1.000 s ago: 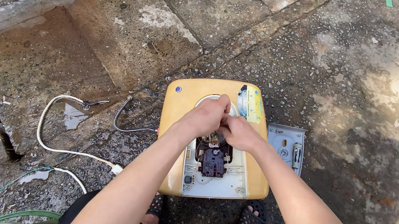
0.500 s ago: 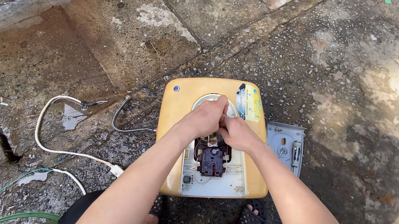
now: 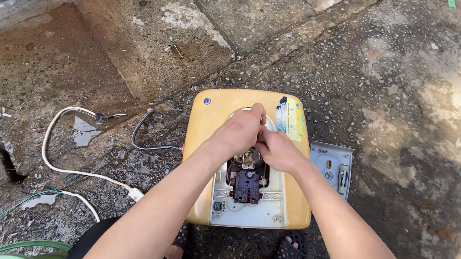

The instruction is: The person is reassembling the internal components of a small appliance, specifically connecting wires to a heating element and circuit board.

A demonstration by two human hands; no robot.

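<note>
Yellowed plastic housing (image 3: 209, 138), rounded at its corners and opened up along its near half, is lying flat on the wet pavement (image 3: 135, 49) just beyond the person's sandalled feet (image 3: 290, 253). Both hands are working at its middle. The left hand (image 3: 240, 132) is curling over the centre of the housing with its fingers bent down, and its grip seems to be pinching something small there, though I cannot tell what, since the knuckles are covering it. The right hand (image 3: 276, 150) is pressing in against the left one from the right, fingers folded together on the same hidden spot; whether it is holding anything is not clear either.

Just near of the hands, a dark mechanism (image 3: 246, 184) is sitting in the white inner tray (image 3: 244, 212) of the housing. A striped yellow and blue sticker (image 3: 291, 118) is showing on the far right part of the shell, and a small blue dot (image 3: 206, 101) at the far left corner.

Beside the housing on the right, a grey cover plate (image 3: 330, 165) is lying flat on the ground, touching or nearly touching it. To the left, a grey flexible hose (image 3: 145, 137) is running out from the housing's side, and a white cable (image 3: 59, 156) is looping across the damp slabs further left. A green rim (image 3: 26, 251) is showing at the near left edge.
</note>
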